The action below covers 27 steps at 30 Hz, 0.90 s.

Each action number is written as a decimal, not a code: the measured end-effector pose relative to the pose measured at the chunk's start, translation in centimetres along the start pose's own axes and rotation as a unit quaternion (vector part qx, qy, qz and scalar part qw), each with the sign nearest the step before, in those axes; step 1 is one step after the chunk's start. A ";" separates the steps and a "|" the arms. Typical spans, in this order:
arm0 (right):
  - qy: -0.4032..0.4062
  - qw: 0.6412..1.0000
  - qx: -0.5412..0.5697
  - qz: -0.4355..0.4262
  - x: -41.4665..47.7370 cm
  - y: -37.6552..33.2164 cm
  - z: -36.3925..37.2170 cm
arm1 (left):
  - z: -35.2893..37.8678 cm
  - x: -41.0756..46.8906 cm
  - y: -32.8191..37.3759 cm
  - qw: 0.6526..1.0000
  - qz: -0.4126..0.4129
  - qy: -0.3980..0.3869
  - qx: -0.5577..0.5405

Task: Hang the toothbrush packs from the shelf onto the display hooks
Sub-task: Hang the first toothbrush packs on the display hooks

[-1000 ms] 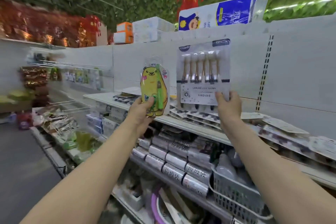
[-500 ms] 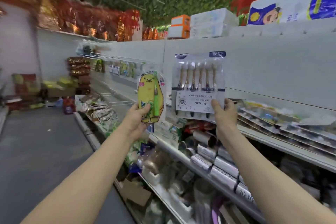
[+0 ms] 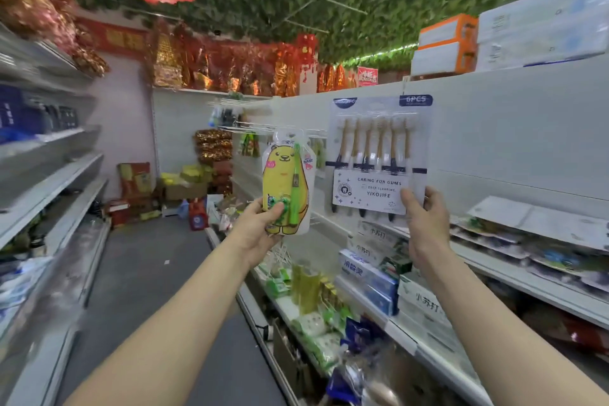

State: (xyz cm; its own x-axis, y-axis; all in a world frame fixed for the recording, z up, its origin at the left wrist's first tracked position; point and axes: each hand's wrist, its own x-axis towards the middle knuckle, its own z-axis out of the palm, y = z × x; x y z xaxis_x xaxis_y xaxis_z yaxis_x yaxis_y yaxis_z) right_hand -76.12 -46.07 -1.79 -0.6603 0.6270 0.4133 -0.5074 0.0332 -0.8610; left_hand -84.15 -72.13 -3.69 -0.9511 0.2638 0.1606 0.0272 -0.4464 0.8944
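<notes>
- Gripping the yellow bear toothbrush pack point(image 3: 286, 183) by its lower edge, the left hand point(image 3: 260, 227) is raised, arm extended.
- Right hand point(image 3: 425, 222) pinches the six-piece toothbrush pack point(image 3: 379, 155) at its lower right corner, upright before the white back panel point(image 3: 514, 128).
- Wire display hooks point(image 3: 250, 124) lie behind, blurred.

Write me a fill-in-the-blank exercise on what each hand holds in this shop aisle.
1. The left hand holds a yellow pack shaped like a ____.
2. The toothbrush in that pack is ____ in colour.
3. The label on the big pack in the right hand says it holds ____ pieces.
4. The right hand grips the big pack at its ____ right corner.

Missing words: bear; green; six; lower
</notes>
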 end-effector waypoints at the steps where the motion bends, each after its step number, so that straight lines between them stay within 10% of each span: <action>1: -0.003 1.000 0.000 -0.001 1.1 0.9 1.9 | -1.4 1.9 0.4 1.000 0.000 0.003 -0.002; 27: 0.142 0.988 -0.055 -0.013 19.0 27.0 38.5 | -31.6 46.6 3.9 0.989 -0.101 -0.102 -0.039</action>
State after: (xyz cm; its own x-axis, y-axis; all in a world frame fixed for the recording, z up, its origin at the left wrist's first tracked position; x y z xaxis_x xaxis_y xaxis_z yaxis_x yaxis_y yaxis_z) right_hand -123.68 -63.17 -5.76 -0.4578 0.8179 0.3485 -0.4475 0.1267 -0.8852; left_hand -138.05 -88.63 -5.93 -0.8522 0.5183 0.0711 -0.1880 -0.4302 0.8830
